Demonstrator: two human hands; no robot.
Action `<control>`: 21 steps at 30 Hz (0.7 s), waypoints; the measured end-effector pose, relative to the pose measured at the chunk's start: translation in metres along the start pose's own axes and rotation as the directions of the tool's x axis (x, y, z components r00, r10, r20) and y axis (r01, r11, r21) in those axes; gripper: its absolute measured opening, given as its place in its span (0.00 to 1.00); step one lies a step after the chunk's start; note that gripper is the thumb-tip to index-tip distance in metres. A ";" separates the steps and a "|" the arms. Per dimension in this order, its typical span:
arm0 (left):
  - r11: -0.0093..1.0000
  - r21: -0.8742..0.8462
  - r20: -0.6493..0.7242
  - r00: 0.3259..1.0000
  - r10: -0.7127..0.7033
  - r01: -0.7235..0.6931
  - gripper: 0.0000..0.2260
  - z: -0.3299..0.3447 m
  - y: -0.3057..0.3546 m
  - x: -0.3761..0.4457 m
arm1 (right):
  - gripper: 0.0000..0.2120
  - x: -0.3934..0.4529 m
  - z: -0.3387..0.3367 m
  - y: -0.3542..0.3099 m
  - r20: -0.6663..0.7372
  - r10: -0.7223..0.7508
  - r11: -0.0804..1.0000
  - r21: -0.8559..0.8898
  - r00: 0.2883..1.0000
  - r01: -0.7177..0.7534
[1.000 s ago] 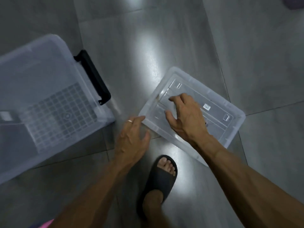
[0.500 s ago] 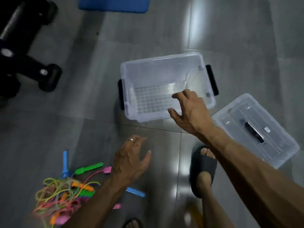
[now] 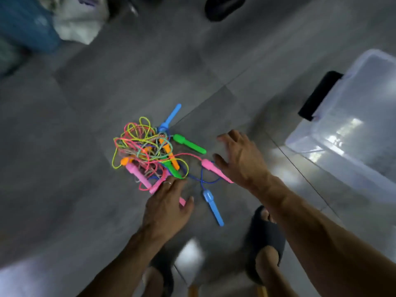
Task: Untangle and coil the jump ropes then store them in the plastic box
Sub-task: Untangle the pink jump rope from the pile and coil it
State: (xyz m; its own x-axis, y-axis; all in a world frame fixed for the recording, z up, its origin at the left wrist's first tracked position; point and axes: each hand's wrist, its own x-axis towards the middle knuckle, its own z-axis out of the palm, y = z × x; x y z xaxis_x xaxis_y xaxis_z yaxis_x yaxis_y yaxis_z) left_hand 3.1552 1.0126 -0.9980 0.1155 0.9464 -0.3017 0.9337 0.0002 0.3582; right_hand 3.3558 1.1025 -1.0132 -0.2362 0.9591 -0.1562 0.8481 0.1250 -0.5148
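The left hand (image 3: 166, 207) is spread out low over the floor, with its fingers loose and nothing in it. It has a ring on one finger. Its fingertips are right at the near edge of the jump ropes (image 3: 147, 151). A pink handle (image 3: 159, 183) pokes out just under those fingers, but I cannot tell if the hand touches it.

The right hand (image 3: 241, 159) is wide open too, with fingers apart. It holds nothing. It hangs just over another pink handle (image 3: 211, 167) and a loop of blue rope (image 3: 205, 181).

The jump ropes lie in a messy pile on the gray floor (image 3: 107, 93), all knotted up. The cords are yellow, pink, green and blue. Handles stick out of the pile: a blue handle (image 3: 170, 118) at the far side, a green handle (image 3: 189, 144) to the right, and an orange handle (image 3: 171, 156) in the middle. One more blue handle (image 3: 212, 205) lies between the two hands.

The plastic box (image 3: 351, 133) sits on the floor to the right, well apart from the pile. It is see-through and has a black clip (image 3: 319, 95) on its side.

A foot in a dark sandal (image 3: 263, 234) stands under the right arm.
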 end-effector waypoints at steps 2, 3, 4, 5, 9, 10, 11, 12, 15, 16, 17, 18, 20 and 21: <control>0.997 -0.020 -0.006 0.997 -0.072 0.072 0.20 0.032 -0.021 -0.006 | 0.17 0.004 0.042 0.000 0.057 -0.054 0.998 -0.010 0.997 0.054; 0.994 -0.039 -0.009 0.994 -0.107 0.107 0.20 0.048 -0.031 -0.007 | 0.16 0.006 0.062 0.002 0.078 -0.071 0.997 -0.020 0.994 0.073; 0.989 -0.056 -0.010 0.991 -0.137 0.136 0.20 0.065 -0.042 -0.008 | 0.15 0.008 0.080 0.004 0.096 -0.083 0.996 -0.032 0.992 0.086; 0.985 -0.069 -0.011 0.987 -0.160 0.159 0.20 0.081 -0.052 -0.007 | 0.14 0.011 0.098 0.006 0.113 -0.089 0.995 -0.042 0.990 0.094; 0.976 -0.096 -0.044 0.978 -0.201 0.197 0.17 0.136 -0.087 0.008 | 0.17 0.031 0.161 0.021 0.155 -0.010 0.999 -0.043 0.988 0.017; 0.976 -0.105 -0.048 0.979 -0.199 0.193 0.17 0.146 -0.093 0.013 | 0.17 0.036 0.174 0.028 0.170 0.030 0.998 -0.066 0.985 -0.019; 0.975 -0.120 -0.050 0.980 -0.194 0.187 0.16 0.156 -0.098 0.019 | 0.17 0.042 0.186 0.037 0.192 0.060 0.994 -0.103 0.980 -0.040; 0.975 -0.136 -0.059 0.981 -0.187 0.178 0.16 0.166 -0.102 0.025 | 0.17 0.047 0.197 0.047 0.211 0.078 0.989 -0.140 0.974 -0.048; 0.976 -0.152 -0.111 0.979 -0.172 0.154 0.15 0.189 -0.109 0.041 | 0.19 0.061 0.221 0.066 0.289 0.119 0.989 -0.125 0.950 -0.086; 0.977 -0.155 -0.126 0.978 -0.165 0.145 0.15 0.196 -0.111 0.045 | 0.17 0.065 0.225 0.065 0.317 0.097 0.992 -0.103 0.944 -0.068; 0.978 -0.157 -0.136 0.978 -0.158 0.136 0.15 0.200 -0.112 0.047 | 0.14 0.067 0.226 0.063 0.334 0.069 0.995 -0.094 0.940 -0.040; 0.979 -0.161 -0.147 0.978 -0.149 0.125 0.15 0.202 -0.112 0.048 | 0.12 0.070 0.226 0.060 0.319 0.049 0.996 -0.087 0.947 -0.022; 0.978 -0.178 -0.175 0.975 -0.138 0.106 0.15 0.199 -0.110 0.048 | 0.10 0.075 0.214 0.051 0.196 0.057 0.998 0.010 0.979 -0.060; 0.979 -0.181 -0.194 0.972 -0.133 0.098 0.16 0.193 -0.108 0.048 | 0.08 0.077 0.204 0.044 0.147 0.093 0.986 0.121 0.985 -0.111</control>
State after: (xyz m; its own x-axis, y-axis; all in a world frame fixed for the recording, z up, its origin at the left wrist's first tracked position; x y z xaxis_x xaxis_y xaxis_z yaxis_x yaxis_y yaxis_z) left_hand 3.1251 0.9954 -1.2219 -0.0777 0.9824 -0.1697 0.8635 0.1515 0.4811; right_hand 3.2777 1.1299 -1.2201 -0.2237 0.9188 -0.3253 0.8056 -0.0136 -0.5923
